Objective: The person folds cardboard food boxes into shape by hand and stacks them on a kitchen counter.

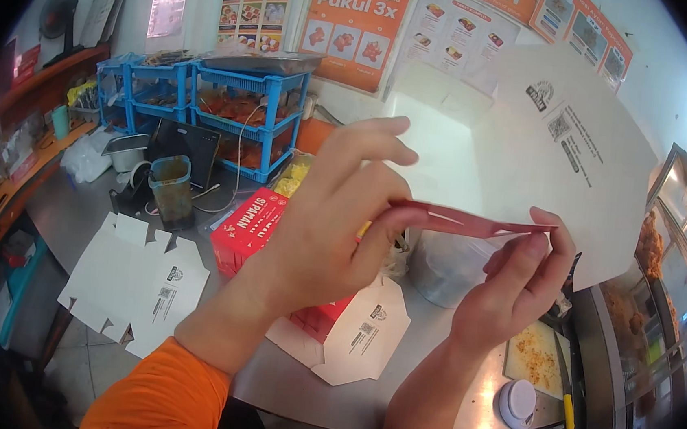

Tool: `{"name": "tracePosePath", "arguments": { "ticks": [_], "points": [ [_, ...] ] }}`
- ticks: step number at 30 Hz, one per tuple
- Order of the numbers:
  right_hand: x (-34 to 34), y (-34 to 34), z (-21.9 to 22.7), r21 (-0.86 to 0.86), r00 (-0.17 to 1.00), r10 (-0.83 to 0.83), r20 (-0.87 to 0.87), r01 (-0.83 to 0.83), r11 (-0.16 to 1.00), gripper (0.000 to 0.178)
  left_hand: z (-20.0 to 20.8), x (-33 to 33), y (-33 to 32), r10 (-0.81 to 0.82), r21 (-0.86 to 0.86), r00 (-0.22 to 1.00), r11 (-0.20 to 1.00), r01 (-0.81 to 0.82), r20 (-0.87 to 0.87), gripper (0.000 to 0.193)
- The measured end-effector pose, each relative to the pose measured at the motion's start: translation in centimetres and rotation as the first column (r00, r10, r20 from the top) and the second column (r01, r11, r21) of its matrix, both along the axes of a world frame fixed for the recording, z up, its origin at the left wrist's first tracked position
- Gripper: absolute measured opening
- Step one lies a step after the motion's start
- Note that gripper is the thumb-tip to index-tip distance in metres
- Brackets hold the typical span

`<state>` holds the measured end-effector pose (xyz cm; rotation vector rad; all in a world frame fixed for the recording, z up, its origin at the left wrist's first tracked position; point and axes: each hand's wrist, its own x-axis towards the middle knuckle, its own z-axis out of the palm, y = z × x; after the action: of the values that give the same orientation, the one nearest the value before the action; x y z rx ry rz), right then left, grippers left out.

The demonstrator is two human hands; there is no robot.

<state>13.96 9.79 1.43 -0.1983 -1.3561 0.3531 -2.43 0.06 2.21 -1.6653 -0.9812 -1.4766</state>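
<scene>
A part-folded cardboard food box [562, 144], white inside and red outside, is held up in front of me with its big lid flap standing open. My left hand [327, 213] pinches the left end of its red near edge between thumb and fingers, the other fingers raised. At the opposite end, my right hand [513, 282] grips the same edge with thumb and fingertips. Beneath my left forearm sits a red folded box [248, 235], partly hidden. Another box with its white flap [366, 331] spread lies nearer me. A flat white box blank [137, 282] rests to the left.
Blue tiered racks [268, 138] stand at the back left, near a dark tablet [185, 152] and a plastic jug [171, 187]. A clear tub [440, 276] is behind my right hand. Right: a cutting board [531, 353], yellow-handled knife [569, 412], white-lidded jar [517, 401] and display case [665, 275].
</scene>
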Motion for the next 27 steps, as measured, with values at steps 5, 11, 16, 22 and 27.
{"name": "tracePosePath", "arguments": {
  "ticks": [5,11,16,22,27],
  "points": [
    [-0.5,-0.3,-0.5,-0.018,0.998,-0.054,0.012,0.054,0.998,0.024,-0.6,-1.1,0.8,-0.071,-0.093,0.980,0.992,0.090,0.185,0.014],
    [-1.2,1.4,-1.8,0.149,0.990,0.055,-0.131,-0.035,0.988,0.026,-1.0,-1.0,1.9,-0.202,-0.105,0.901,0.960,0.260,0.385,0.018],
    [-0.3,0.2,0.3,0.205,0.965,-0.092,0.245,0.041,0.978,0.024,-1.3,-0.9,1.5,-0.210,-0.301,0.941,0.909,0.288,0.267,0.024],
    [0.1,-0.4,0.8,0.055,0.888,-0.174,0.425,0.166,0.985,0.027,-1.4,-0.1,0.9,-0.144,-0.342,0.963,0.914,0.217,0.227,0.020],
    [-0.1,0.4,0.1,-0.015,0.975,-0.174,0.139,0.178,0.984,0.027,-1.0,0.7,0.6,-0.165,-0.368,0.960,0.898,0.241,0.227,0.023]
  ]
}}
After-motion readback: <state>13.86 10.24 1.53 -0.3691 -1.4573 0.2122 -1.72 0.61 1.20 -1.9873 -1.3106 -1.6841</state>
